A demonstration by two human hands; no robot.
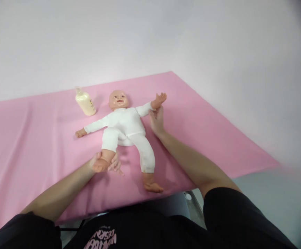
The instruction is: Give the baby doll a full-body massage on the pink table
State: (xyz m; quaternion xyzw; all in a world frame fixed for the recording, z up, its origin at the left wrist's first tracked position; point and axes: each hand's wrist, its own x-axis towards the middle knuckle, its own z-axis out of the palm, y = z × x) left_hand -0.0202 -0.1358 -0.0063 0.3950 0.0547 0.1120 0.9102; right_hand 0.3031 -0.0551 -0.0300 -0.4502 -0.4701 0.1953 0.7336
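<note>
A baby doll (pixel 126 121) with a white cloth body lies on its back on the pink-covered table, its head at the far side. Around the lower part of its leg on the left, my left hand (pixel 115 163) is closed from beneath, lifting that foot off the cloth; some of the fingers show past the ankle. My right hand (pixel 157 121) grips the doll's raised arm near the wrist, with the thumb and fingers partly behind it. The doll's other arm and other leg rest on the cloth.
A pump bottle (pixel 86 102) of pale yellow liquid stands left of the doll's head. The pink cloth (pixel 192 138) drapes over the table, with folds at the left. Its near edge lies close to my body, and a pale wall rises behind.
</note>
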